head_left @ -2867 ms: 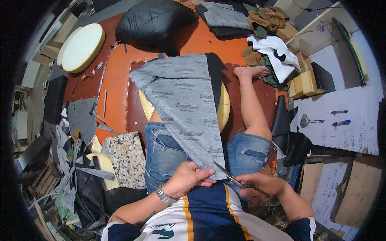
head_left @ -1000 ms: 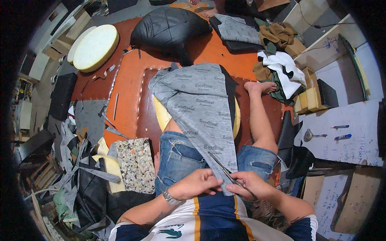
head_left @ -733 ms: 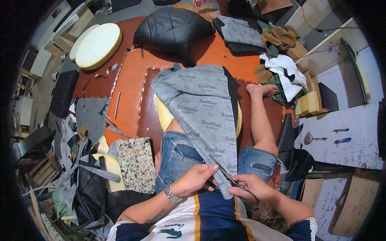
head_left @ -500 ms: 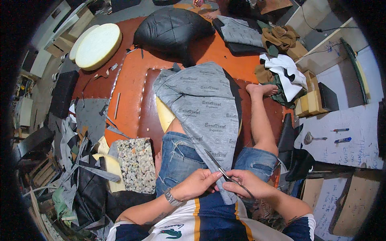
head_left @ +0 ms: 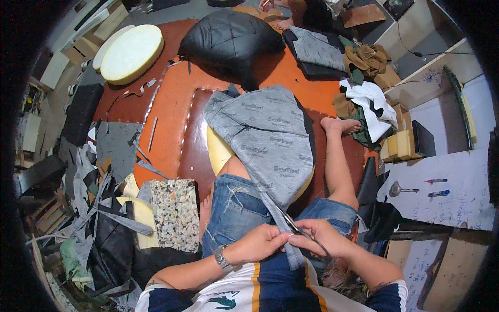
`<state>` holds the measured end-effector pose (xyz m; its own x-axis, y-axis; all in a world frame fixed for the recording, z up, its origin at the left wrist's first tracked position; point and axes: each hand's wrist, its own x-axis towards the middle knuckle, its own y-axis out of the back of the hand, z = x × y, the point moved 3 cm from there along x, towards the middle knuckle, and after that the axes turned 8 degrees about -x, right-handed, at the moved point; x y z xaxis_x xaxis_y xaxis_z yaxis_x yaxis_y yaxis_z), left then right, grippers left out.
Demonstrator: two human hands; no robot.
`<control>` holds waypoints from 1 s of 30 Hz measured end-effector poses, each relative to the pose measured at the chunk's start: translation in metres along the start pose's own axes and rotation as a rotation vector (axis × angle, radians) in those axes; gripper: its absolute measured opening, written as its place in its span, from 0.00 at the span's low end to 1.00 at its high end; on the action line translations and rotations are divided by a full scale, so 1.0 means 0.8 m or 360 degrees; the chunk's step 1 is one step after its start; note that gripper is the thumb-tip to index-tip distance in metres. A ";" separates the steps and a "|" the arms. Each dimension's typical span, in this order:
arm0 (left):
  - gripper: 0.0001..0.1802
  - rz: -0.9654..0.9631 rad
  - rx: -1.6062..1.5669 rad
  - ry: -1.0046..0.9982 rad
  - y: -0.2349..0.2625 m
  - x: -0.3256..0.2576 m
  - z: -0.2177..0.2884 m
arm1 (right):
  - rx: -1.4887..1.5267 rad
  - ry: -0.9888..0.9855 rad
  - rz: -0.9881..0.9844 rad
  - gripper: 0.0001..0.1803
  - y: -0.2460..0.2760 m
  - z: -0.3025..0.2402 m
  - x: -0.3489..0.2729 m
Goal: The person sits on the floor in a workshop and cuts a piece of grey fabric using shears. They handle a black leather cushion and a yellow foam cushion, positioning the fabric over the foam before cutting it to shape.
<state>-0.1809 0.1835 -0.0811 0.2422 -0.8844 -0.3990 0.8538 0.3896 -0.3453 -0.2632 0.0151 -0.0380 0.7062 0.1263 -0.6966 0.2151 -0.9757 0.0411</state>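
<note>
Across my lap and between my legs lies a large grey sheet of vinyl (head_left: 278,143), its printed backing facing up, with a fold or seam across its middle. A narrow grey strip (head_left: 295,257) runs from its lower end toward my shirt. My left hand (head_left: 258,243) pinches this strip between thumb and fingers. My right hand (head_left: 326,237) is closed round the handles of dark scissors (head_left: 285,216), whose blades point up and left along the strip's edge. Yellow foam (head_left: 219,151) shows beneath the sheet's left side.
A black cushion (head_left: 231,44) and round cream foam pads (head_left: 131,54) lie farther off. Speckled foam (head_left: 174,213) and heaped offcuts (head_left: 101,221) are left of me. To the right, a white board (head_left: 447,208) bears pens and a metal tool. Another person's foot (head_left: 283,24) shows at the top.
The scissors' blades have shifted slightly along the vinyl, and a gap now separates the strip from the sheet's lower edge. Both hands stay close together. The whole view has tilted a little.
</note>
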 end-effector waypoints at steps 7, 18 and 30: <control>0.20 0.0000 0.0259 -0.0090 0.005 0.004 0.019 | -0.0250 -0.0041 -0.0036 0.25 0.018 -0.036 0.013; 0.30 -0.0011 0.0442 -0.0223 0.001 0.006 0.035 | -0.0167 -0.0267 -0.0062 0.25 0.026 -0.057 0.038; 0.32 -0.0035 0.0446 -0.0273 0.003 -0.003 0.050 | -0.0507 -0.0133 0.0006 0.24 0.034 -0.088 0.052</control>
<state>-0.1612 0.1763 -0.0472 0.2763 -0.9315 -0.2368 0.9475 0.3053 -0.0954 -0.1805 0.0063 -0.0152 0.6525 0.0950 -0.7518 0.4220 -0.8696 0.2564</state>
